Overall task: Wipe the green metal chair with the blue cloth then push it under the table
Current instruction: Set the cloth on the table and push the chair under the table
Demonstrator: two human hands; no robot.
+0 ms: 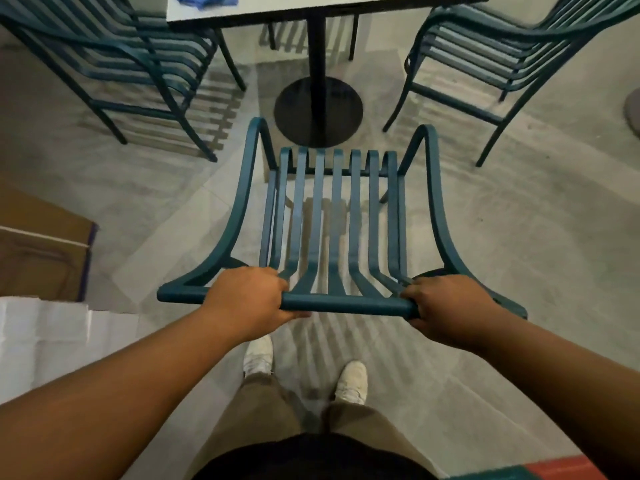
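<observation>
The green metal chair (337, 216) stands on the floor right in front of me, its slatted seat facing the table. My left hand (247, 297) grips the top rail of the backrest near its left end. My right hand (441, 308) grips the same rail near its right end. The white table (242, 10) is ahead at the top of the view, on a black post with a round base (318, 112). The chair's front edge is close to that base. The blue cloth (206, 0) lies crumpled on the tabletop at the far left.
Two more green slatted chairs flank the table, one at the left (114, 64) and one at the right (502, 57). A cardboard box (45, 247) and white paper (45, 327) lie on the floor at my left. My feet in white shoes stand behind the chair.
</observation>
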